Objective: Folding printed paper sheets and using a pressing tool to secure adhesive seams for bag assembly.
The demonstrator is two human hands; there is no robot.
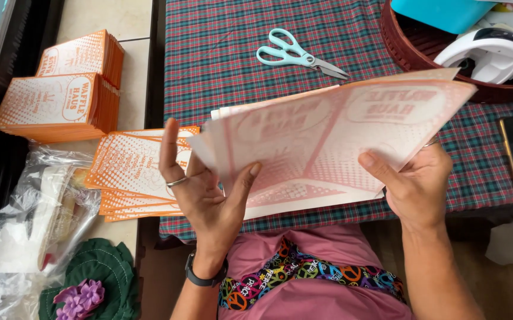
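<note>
My left hand (200, 192) and my right hand (413, 184) hold up a sheaf of flat paper sheets (333, 136), pale pink print showing through from the back. The left thumb and fingers pinch the sheets' left edge; a ring sits on one finger and a dark watch on the wrist. The right thumb presses the sheets' lower right part. The sheets are tilted above a plaid tablecloth (227, 53). Teal-handled scissors (298, 56) lie on the cloth beyond the sheets.
Folded orange-and-white paper pieces (129, 172) lie fanned at the table's left edge. Two stacks of the same orange pieces (61, 104) sit further left. A clear plastic bag (28, 225), a green cloth with purple flowers (93, 290) and a brown basket (422, 50) are nearby.
</note>
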